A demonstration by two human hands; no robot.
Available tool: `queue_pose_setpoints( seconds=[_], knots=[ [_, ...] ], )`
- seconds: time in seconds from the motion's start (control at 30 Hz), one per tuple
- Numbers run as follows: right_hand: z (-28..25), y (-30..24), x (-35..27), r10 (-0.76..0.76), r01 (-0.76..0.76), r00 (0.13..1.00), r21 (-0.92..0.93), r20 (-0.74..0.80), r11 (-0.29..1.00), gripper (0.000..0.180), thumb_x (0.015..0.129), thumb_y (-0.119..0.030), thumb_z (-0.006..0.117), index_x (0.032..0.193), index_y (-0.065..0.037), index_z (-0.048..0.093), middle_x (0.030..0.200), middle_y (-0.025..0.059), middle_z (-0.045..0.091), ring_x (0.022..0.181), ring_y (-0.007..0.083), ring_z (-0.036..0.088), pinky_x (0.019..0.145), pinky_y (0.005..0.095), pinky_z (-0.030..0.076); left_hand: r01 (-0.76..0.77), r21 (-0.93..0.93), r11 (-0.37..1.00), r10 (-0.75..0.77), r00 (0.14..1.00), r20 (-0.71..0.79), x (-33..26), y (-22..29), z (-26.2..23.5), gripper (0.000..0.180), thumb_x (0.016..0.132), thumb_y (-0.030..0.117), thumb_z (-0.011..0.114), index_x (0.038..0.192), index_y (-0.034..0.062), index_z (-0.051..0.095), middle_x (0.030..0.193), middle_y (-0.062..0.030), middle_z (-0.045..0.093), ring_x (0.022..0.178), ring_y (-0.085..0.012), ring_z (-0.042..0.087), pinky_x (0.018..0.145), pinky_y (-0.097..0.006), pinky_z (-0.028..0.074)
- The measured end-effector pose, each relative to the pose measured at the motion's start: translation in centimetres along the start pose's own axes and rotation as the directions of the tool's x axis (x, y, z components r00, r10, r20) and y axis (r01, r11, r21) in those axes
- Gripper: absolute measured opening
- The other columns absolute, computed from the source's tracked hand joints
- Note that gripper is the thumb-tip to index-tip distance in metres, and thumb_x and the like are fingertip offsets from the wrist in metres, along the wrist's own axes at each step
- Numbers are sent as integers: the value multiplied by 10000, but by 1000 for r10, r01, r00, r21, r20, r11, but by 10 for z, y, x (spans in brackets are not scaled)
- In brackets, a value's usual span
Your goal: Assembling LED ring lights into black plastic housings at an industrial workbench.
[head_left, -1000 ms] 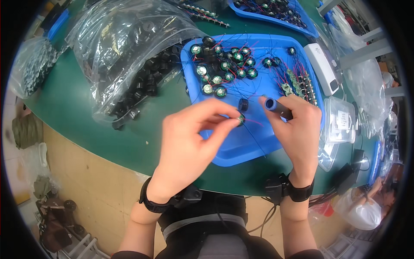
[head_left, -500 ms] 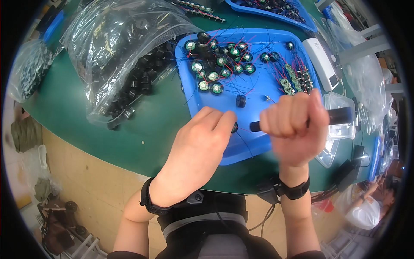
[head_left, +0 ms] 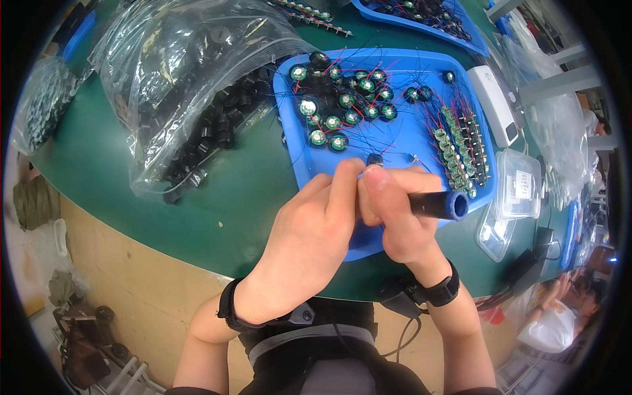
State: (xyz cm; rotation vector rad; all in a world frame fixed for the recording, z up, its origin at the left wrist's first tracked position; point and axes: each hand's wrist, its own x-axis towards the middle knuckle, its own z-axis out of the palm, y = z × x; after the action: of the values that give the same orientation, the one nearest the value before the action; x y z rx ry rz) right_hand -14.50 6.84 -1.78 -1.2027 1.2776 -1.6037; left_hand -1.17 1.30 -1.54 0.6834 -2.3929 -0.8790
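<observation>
Head view: right hand (head_left: pixel 400 214) grips black tube (head_left: pixel 436 205); left hand's (head_left: pixel 313 224) hold unclear; white label (head_left: pixel 523 185) unreadable.

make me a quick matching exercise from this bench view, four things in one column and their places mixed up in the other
1. dark tube
2. large clear bag
3. white device
4. green board strips

a. inside the blue tray, toward its right side
b. left of the tray, with black round parts in it
c. gripped in the right hand
d. outside the tray, just right of it

Pairs: 1-c, 2-b, 3-d, 4-a
</observation>
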Motion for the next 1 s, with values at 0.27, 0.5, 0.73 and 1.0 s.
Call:
queue_pose_setpoints(
  seconds=[0.27,0.5,0.73,1.0],
  knots=[
    [1,-3,1,91,-92,996,54,19,994,269,932,-118,585,693,-2,543,577,12,496,516,93,421,490,260,347,36,-35,999,-36,999,-3,-1,1,2,413,768,-43,606,1156,-12,467,762,-121,565,757,-289,590,642,-390,497],
    [-56,-38,16,17,46,941,179,-337,983,260,951,-173,519,718,-61,500,573,12,435,503,71,363,478,229,277,80,-75,994,-78,997,19,7,4,-6,222,736,-14,733,915,31,610,861,-97,673,776,-256,667,653,-342,531],
    [-66,-46,5,87,-245,968,-802,-237,545,140,792,-87,695,890,10,671,695,118,619,605,183,585,588,296,443,-12,258,966,70,974,-216,42,-12,-36,197,733,56,750,915,53,675,912,-74,681,839,-237,645,732,-328,512],
    [-71,-26,0,92,-145,989,-894,-117,425,131,765,-33,680,878,23,646,769,176,612,679,334,600,635,398,463,261,153,953,-203,926,-319,26,-35,-65,240,751,-11,734,981,-12,662,836,-86,671,644,-136,587,592,-264,497]
  ],
)
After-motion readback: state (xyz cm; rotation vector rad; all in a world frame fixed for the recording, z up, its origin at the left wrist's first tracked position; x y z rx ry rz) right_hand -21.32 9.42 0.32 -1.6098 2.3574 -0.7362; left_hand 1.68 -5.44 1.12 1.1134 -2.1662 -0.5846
